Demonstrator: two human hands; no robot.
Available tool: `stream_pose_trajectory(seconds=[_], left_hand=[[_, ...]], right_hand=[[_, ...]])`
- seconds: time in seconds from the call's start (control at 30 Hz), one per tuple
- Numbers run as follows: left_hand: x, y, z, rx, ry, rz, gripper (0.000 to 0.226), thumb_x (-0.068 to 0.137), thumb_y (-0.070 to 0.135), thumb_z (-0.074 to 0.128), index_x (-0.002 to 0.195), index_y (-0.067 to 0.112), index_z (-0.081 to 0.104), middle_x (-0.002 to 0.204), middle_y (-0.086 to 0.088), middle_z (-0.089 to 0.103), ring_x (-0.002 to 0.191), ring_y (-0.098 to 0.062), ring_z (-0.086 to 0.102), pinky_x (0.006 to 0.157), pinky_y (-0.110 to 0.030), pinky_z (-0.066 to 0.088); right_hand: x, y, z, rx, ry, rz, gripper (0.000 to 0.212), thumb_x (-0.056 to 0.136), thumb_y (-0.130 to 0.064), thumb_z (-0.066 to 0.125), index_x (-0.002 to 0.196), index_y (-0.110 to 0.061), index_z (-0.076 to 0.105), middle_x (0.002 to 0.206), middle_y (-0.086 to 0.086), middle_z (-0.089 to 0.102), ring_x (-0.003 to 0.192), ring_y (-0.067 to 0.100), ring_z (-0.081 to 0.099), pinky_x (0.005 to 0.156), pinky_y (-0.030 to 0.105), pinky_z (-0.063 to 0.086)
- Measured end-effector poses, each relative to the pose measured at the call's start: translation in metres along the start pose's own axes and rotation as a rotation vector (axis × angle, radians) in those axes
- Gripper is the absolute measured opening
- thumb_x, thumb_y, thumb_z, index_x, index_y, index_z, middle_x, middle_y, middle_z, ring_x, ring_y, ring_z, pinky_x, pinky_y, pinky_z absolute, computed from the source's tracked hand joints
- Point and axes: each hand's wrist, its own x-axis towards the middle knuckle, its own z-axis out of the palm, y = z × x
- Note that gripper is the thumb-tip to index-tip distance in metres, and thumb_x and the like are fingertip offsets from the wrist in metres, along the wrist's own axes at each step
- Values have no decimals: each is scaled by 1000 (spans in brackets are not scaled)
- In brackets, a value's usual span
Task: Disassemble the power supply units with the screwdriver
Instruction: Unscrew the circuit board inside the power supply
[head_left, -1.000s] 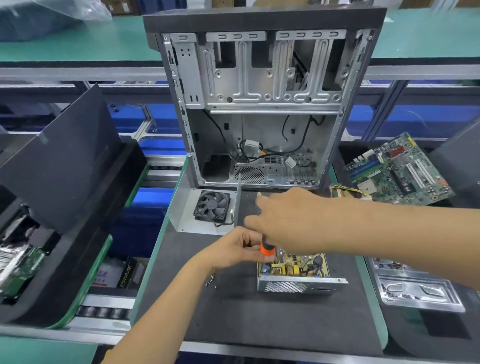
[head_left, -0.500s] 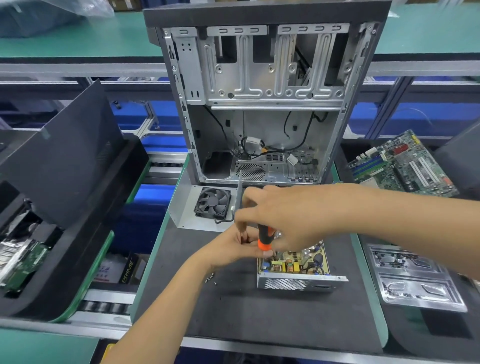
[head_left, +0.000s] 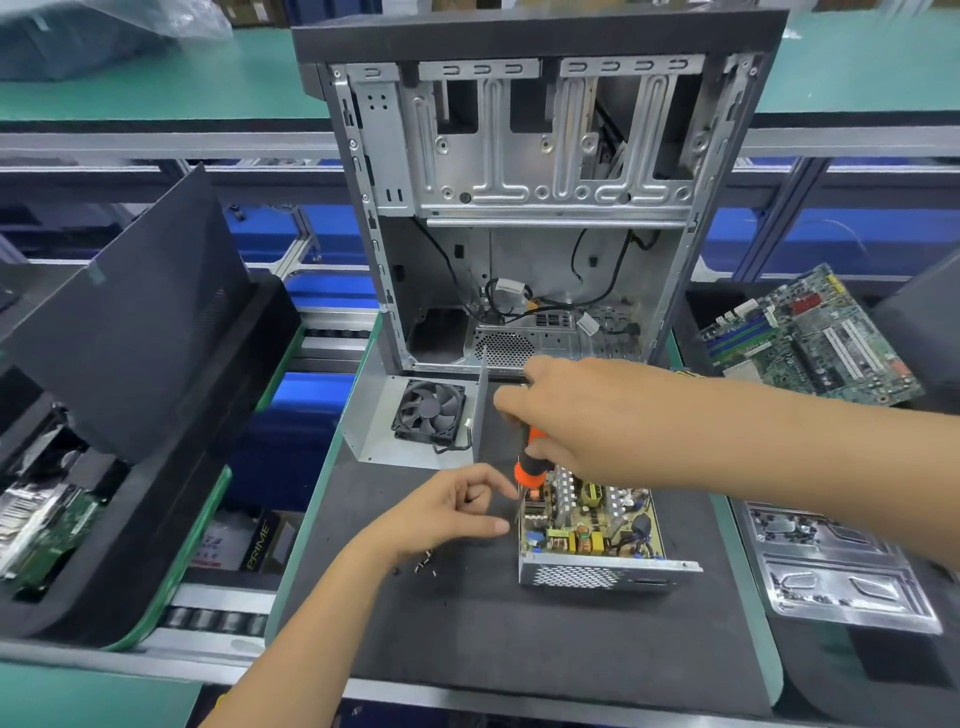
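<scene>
Workbench, as seen from beside the person working:

- Power supply unit (head_left: 592, 525): cover off, circuit board exposed, lying flat on the dark mat (head_left: 519, 634) at centre, its perforated metal end wall facing the near edge.
- Screwdriver (head_left: 530, 465): orange-and-black handle, held roughly upright over the far left corner of the unit's board. The tip is hard to make out; it seems to reach down at the board's left edge.
- Right hand (head_left: 576, 415): reaching in from the right, fingers wrapped closed around the top of the screwdriver handle, above the unit.
- Left hand (head_left: 452, 512): just left of the unit, resting low over the mat, fingers loosely curled with thumb extended toward the unit's left wall. It grips nothing I can see.
- Loose screws (head_left: 426, 561): a small scatter on the mat, just under the left wrist.
- Fan (head_left: 428, 413): black, mounted in a bent metal cover plate lying behind the hands, to the left.
- Computer case (head_left: 524, 208): stripped, standing open at the back of the mat, loose cables inside.
- Motherboard (head_left: 810, 338): green, tilted, well off to the right.
- Metal panel (head_left: 836, 571): stamped, lying on the right beside the mat.
- Black side panel (head_left: 124, 322): propped at a slant on the left.
</scene>
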Motion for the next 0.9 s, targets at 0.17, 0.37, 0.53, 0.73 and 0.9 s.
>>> stream_pose_trajectory(seconds=[0.17,0.37,0.53,0.73,0.9], left_hand=[[-4,-13,10,198,83,-97,12,82,23,74,87,25,63,56,14,33,54,-7,29,54,-20,28],[8,-17,42,508,236,-110,18,73,23,78,74,22,60,51,10,33,48,-5,32,49,-20,23],[7,-16,49,618,280,-173,21,76,28,75,68,30,56,48,10,37,49,-4,39,49,-21,25],[8,-9,47,634,221,-189,17,79,27,72,70,27,57,50,9,38,48,-4,39,49,-21,28],[8,0,38,524,216,-206,20,78,22,72,66,25,56,42,13,40,45,-4,37,48,-16,29]], right_hand=[[-6,11,-11,100,-9,51,21,97,-34,48,112,-18,46,106,5,45,91,30,56,78,44,49],[-9,21,-20,104,-18,91,22,96,-37,49,110,-20,47,101,4,44,92,29,57,81,46,50],[-11,28,-23,99,-11,134,22,95,-39,49,108,-20,48,96,2,41,92,29,55,80,44,50],[-10,39,-24,104,30,171,24,95,-39,49,107,-18,50,100,4,48,92,29,56,77,42,49],[-4,45,-23,117,49,196,25,95,-41,49,105,-18,49,98,4,48,88,27,55,75,41,49]])
